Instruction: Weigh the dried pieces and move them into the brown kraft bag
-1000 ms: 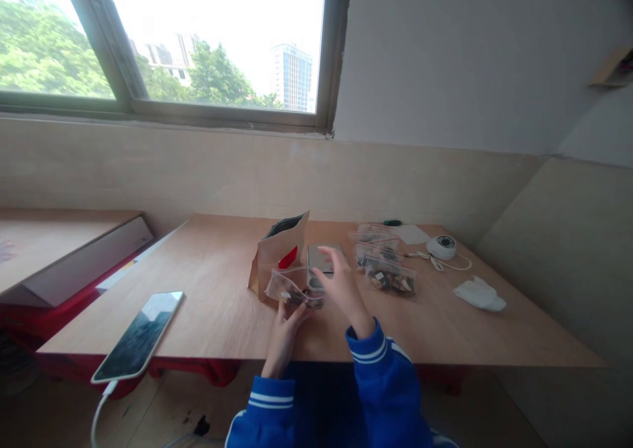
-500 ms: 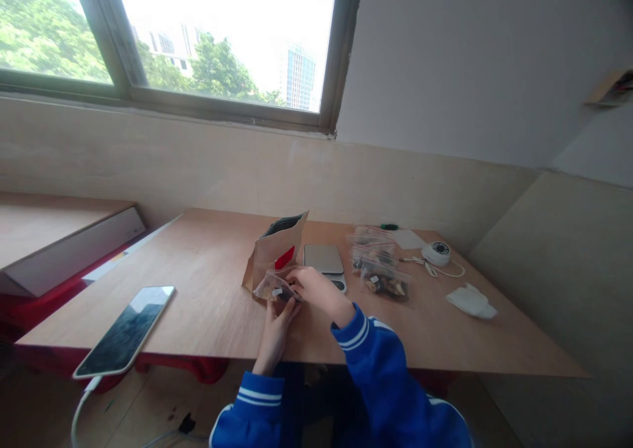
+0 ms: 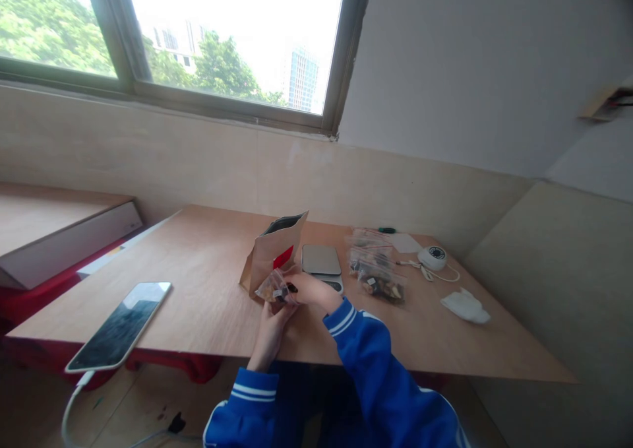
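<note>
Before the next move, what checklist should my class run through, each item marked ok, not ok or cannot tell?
1. Left hand has hold of the small clear bag: ok, at its lower part.
2. Right hand has a firm pinch: cannot tell, fingertips unclear beside the bag.
3. Paper pouch stands open at the top: ok.
4. Scale display readable: cannot tell, too small and partly covered.
5. Phone lies fully on the table: not ok, its near end overhangs the edge.
</note>
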Tool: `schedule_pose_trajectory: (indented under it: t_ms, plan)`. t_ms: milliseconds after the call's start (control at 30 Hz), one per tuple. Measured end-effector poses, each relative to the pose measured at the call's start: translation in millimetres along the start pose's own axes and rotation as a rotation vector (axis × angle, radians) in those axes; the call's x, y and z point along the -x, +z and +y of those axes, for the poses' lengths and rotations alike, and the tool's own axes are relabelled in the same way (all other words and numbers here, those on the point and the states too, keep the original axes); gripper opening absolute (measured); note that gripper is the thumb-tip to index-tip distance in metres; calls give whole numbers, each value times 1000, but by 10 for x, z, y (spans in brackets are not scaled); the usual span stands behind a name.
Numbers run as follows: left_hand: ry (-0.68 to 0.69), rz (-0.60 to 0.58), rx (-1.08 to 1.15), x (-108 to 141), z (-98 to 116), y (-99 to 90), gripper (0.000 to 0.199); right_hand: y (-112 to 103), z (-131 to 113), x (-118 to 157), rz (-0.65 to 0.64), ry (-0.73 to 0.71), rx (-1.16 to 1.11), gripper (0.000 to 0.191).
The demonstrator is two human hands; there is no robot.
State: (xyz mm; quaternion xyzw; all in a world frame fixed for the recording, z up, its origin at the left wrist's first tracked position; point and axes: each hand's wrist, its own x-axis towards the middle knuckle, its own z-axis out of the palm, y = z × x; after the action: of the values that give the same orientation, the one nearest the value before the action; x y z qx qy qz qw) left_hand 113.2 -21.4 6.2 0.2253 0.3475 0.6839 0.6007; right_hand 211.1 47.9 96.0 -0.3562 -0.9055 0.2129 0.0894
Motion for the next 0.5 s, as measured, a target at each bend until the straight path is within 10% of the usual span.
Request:
schedule_pose_trajectory:
  t_ms: [500]
  plan:
    - [-41,-51,-31,9,23,-9,50,-391,26,167,116,31,-190,26]
